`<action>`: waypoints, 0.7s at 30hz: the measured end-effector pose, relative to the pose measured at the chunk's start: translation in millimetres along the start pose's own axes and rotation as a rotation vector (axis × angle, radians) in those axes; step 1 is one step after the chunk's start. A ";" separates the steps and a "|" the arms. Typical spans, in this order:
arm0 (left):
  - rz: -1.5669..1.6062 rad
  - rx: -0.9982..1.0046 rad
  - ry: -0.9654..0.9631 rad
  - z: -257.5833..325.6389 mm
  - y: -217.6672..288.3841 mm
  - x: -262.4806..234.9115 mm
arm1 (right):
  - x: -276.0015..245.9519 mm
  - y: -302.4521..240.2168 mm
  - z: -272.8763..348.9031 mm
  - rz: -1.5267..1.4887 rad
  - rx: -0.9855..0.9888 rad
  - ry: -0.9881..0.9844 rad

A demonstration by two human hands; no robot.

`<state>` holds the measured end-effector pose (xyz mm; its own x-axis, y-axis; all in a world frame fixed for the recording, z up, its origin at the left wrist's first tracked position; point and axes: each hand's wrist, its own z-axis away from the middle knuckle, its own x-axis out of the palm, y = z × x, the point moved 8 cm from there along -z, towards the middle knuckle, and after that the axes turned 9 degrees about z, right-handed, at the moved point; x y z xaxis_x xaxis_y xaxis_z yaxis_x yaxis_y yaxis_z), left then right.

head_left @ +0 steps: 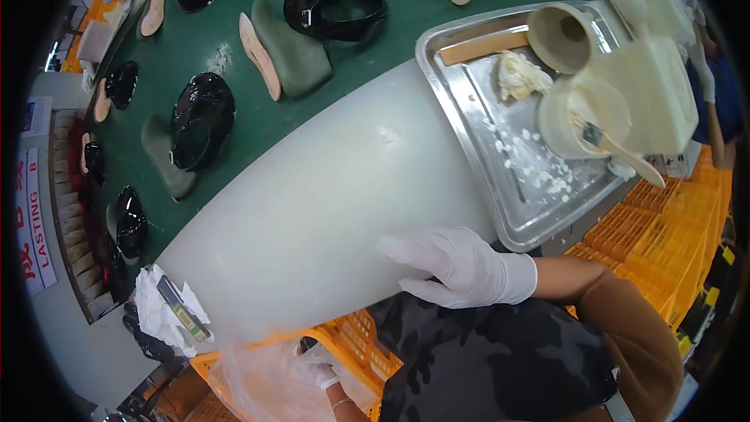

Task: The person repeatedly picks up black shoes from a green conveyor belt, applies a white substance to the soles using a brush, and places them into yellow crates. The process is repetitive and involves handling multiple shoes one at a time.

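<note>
My right hand [469,270], in a white glove, hovers at the near edge of a white board [336,187], thumb and fingers apart and nothing in them. My left hand [322,375], also gloved, reaches down into an orange crate [355,344] lined with a clear plastic bag [258,379]. A small dark thing [308,344] shows by its fingertips; the plastic and blur hide whether the fingers grip it. Beyond the board, shiny black shoe uppers [205,121], dark green shoe lasts [293,55] and tan insoles [259,56] lie in groups on a green surface [250,133].
On the right, a metal tray [484,164] holds a glue tub [582,113] with a brush [625,152] resting in it, a beige cup [558,37] and a crumpled wad [522,78]. A box cutter [182,309] lies on white paper at left. Orange crates [641,234] stand at right.
</note>
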<state>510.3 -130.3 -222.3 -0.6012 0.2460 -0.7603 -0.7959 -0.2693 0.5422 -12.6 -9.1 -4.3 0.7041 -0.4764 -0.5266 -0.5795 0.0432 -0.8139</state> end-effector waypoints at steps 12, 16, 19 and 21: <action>-0.171 -0.011 -0.140 -34.3 26.9 46.6 | 16.4 36.2 -21.8 0.078 0.212 -0.309; -0.195 -0.008 -0.155 -43.6 34.1 57.2 | 16.0 40.0 -22.9 0.083 0.188 -0.263; -0.205 0.002 -0.171 -49.6 39.4 64.6 | 16.7 42.2 -24.2 0.104 0.174 -0.224; -0.207 0.011 -0.178 -51.1 41.2 66.0 | 17.8 42.1 -24.0 0.128 0.175 -0.218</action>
<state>441.5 -172.8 -268.5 -0.4282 0.4551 -0.7807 -0.9032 -0.1863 0.3868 -34.3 -36.8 -42.0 0.7122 -0.2581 -0.6528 -0.6034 0.2502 -0.7572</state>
